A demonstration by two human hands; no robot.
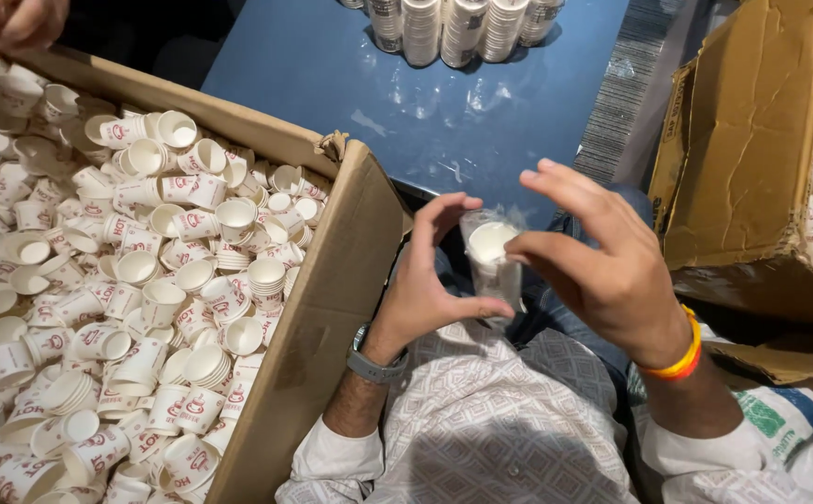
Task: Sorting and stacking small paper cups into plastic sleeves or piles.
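My left hand (pixel 425 280) and my right hand (pixel 602 266) meet over my lap around a short stack of small white paper cups in a clear plastic sleeve (pixel 490 257). The left fingers curl round its lower side, and the right thumb and fingers pinch its top rim. A grey watch sits on my left wrist; orange and yellow bands circle the right one. To my left stands a big open cardboard box (pixel 332 299) filled with several loose white cups bearing red print (pixel 145 280).
A blue table (pixel 406 84) lies ahead, with wrapped stacks of cups (pixel 453 28) at its far edge. A second cardboard box (pixel 751 159) holding cups stands at the right. Another person's hand (pixel 10 21) shows at the top left corner.
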